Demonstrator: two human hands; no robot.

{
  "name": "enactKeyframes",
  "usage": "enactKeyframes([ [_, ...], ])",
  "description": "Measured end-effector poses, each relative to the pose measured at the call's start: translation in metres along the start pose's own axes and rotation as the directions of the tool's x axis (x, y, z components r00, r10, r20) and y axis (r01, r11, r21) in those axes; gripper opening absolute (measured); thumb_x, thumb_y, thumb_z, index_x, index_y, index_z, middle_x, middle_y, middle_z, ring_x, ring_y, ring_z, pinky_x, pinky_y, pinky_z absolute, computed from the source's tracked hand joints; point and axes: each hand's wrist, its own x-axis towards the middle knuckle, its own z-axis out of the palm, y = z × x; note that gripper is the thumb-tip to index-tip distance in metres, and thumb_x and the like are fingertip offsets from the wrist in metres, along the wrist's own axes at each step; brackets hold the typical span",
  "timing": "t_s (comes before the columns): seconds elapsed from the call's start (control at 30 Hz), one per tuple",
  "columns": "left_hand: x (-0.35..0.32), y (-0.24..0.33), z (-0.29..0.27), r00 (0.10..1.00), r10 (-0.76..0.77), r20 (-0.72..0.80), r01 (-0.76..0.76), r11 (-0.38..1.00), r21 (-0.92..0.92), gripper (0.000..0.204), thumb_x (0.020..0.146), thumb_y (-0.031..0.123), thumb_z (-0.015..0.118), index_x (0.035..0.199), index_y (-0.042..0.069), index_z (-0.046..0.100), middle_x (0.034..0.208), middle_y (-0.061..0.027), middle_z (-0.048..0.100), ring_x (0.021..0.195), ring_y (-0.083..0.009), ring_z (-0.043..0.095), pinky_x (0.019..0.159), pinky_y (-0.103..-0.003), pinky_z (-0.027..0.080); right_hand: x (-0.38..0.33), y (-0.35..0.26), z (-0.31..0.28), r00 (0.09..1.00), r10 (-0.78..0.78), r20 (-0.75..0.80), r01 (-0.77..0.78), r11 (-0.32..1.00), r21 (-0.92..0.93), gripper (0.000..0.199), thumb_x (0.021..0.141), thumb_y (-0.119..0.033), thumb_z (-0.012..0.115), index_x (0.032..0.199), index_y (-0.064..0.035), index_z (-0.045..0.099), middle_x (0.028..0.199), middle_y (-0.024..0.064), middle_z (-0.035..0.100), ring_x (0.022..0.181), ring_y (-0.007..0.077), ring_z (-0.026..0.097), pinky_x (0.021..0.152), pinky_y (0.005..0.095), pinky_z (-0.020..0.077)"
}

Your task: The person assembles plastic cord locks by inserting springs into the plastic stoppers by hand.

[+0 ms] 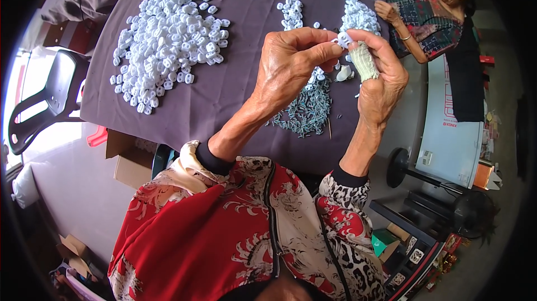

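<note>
My left hand and my right hand meet over the table. Between their fingertips they pinch a small white two-hole plastic piece, which looks like a cord lock part. A pale knitted cover wraps my right thumb. Below the hands lies a pile of tiny thin greyish-teal pieces, perhaps springs, partly hidden behind my left wrist. Farther back are a small heap of white pieces and another white heap. To the left spreads a large pile of the two-hole pieces.
A dark purple cloth covers the table. Across the right edge another person works with both hands by the white pieces. A black chair stands at left, an open cardboard box below the table edge, and a black stand fan at right.
</note>
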Motion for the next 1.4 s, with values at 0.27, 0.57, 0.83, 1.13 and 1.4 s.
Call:
enactKeyframes([
  [0.27, 0.004, -0.004, -0.001, 1.0, 0.01, 0.019, -0.01, 1.0, -0.03, 0.018, 0.077, 0.009, 0.064, 0.087, -0.006, 0.061, 0.071, -0.0083, 0.062, 0.061, -0.0099, 0.057, 0.056, -0.02, 0.046, -0.001, 0.002, -0.002, 0.997, 0.056, 0.044, -0.056, 0.998, -0.006, 0.022, 0.076, 0.005, 0.05, 0.095, 0.0041, 0.061, 0.087, 0.0052, 0.06, 0.077, 0.0082, 0.054, 0.071, 0.0187, 0.0414],
  [0.57, 0.005, -0.004, -0.003, 0.998, -0.046, 0.045, 0.047, 0.999, -0.02, 0.016, 0.075, 0.009, 0.066, 0.085, -0.003, 0.062, 0.069, -0.0081, 0.062, 0.063, -0.0134, 0.059, 0.063, -0.024, 0.048, -0.003, 0.006, -0.001, 0.996, 0.086, -0.003, -0.086, 0.996, 0.014, 0.021, 0.075, 0.005, 0.052, 0.093, 0.0001, 0.062, 0.081, 0.0034, 0.063, 0.073, 0.007, 0.057, 0.065, 0.0187, 0.0433],
  [0.83, 0.007, -0.01, -0.004, 0.997, -0.033, 0.066, 0.039, 0.995, -0.096, 0.016, 0.077, 0.007, 0.063, 0.088, -0.004, 0.061, 0.073, -0.0093, 0.063, 0.066, -0.0155, 0.061, 0.064, -0.027, 0.051, -0.005, 0.008, -0.002, 0.994, 0.11, 0.022, -0.11, 0.994, -0.011, 0.02, 0.077, 0.004, 0.053, 0.096, 0.004, 0.06, 0.088, 0.0048, 0.061, 0.078, 0.0075, 0.055, 0.071, 0.0182, 0.0423],
  [1.13, 0.008, -0.008, -0.005, 0.995, -0.065, 0.079, 0.069, 0.996, -0.053, 0.017, 0.077, 0.007, 0.063, 0.089, -0.005, 0.061, 0.075, -0.0104, 0.063, 0.067, -0.0166, 0.062, 0.065, -0.027, 0.052, -0.006, 0.01, -0.003, 0.993, 0.115, 0.026, -0.114, 0.992, -0.045, 0.017, 0.078, 0.0, 0.057, 0.094, 0.0018, 0.061, 0.086, 0.0037, 0.062, 0.078, 0.0069, 0.055, 0.07, 0.0181, 0.0424],
  [1.4, 0.009, -0.013, -0.006, 0.997, -0.062, 0.051, 0.062, 0.998, -0.005, 0.018, 0.077, 0.008, 0.063, 0.089, -0.005, 0.061, 0.073, -0.0104, 0.063, 0.065, -0.0164, 0.062, 0.065, -0.027, 0.052, -0.008, 0.018, -0.001, 0.996, 0.082, 0.038, -0.079, 0.994, -0.078, 0.015, 0.079, -0.003, 0.057, 0.093, 0.0001, 0.062, 0.083, 0.0025, 0.061, 0.077, 0.0065, 0.055, 0.069, 0.0183, 0.0424],
])
